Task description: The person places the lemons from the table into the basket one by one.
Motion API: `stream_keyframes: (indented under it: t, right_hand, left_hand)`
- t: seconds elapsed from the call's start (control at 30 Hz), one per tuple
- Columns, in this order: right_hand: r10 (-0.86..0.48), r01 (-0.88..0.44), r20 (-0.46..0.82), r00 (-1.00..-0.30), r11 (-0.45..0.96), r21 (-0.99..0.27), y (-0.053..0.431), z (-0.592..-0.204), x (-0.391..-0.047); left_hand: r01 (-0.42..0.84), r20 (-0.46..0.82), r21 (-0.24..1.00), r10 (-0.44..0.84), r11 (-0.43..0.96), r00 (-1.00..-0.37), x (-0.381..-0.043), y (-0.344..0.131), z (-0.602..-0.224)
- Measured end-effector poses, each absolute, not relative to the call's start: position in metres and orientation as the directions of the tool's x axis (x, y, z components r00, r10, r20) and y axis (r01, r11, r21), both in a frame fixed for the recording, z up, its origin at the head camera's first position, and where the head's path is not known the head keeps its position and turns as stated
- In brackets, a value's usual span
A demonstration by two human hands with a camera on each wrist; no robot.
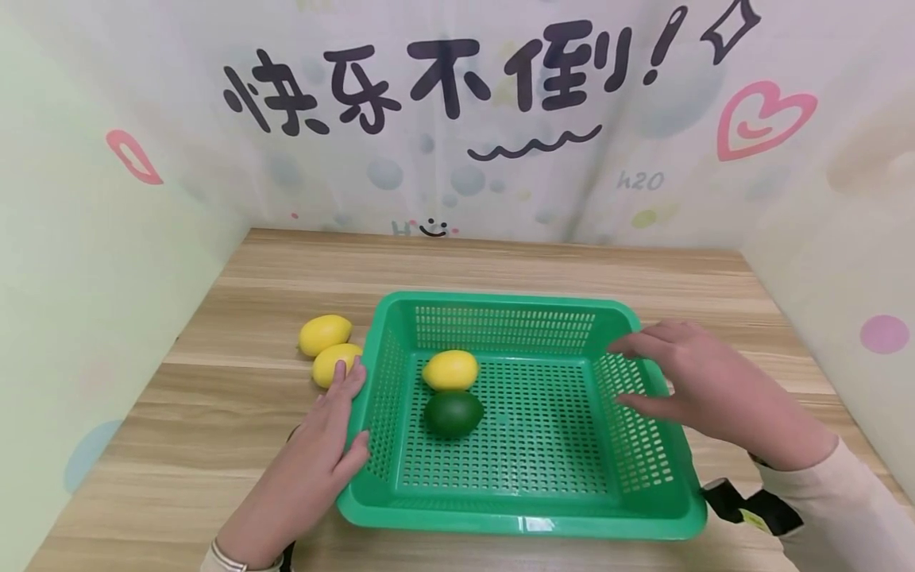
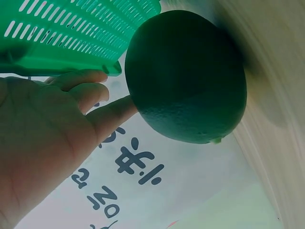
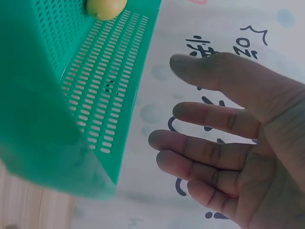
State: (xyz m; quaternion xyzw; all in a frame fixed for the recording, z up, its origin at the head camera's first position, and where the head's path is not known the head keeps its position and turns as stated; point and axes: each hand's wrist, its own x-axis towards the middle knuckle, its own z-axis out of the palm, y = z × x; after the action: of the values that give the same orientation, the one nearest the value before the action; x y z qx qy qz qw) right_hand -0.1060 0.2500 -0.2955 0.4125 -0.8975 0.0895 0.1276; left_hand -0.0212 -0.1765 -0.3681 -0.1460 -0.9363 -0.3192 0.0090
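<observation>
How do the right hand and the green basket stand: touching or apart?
Apart. The right wrist view shows pale patterned backdrop in a plain gap between the right hand and the green basket.

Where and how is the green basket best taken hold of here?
Probably by the rims of its left and right short sides, one hand coming from outside each: the basket is wide, with a projecting rim to hook, and the yellow fruit and dark green fruit inside it favour an even, two-sided grip.
</observation>
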Motion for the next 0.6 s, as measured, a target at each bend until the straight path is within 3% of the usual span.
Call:
stream_keyframes:
  t: [0.6]
  right_hand:
    - [-0.674, -0.717, 0.299, -0.675, 0.696, -0.049, 0.274, -0.305, -0.112]
  left_hand:
    - [0.251, 0.078, 0.604, 0.257, 0.757, -0.963, -0.022, -0.177, -0.368]
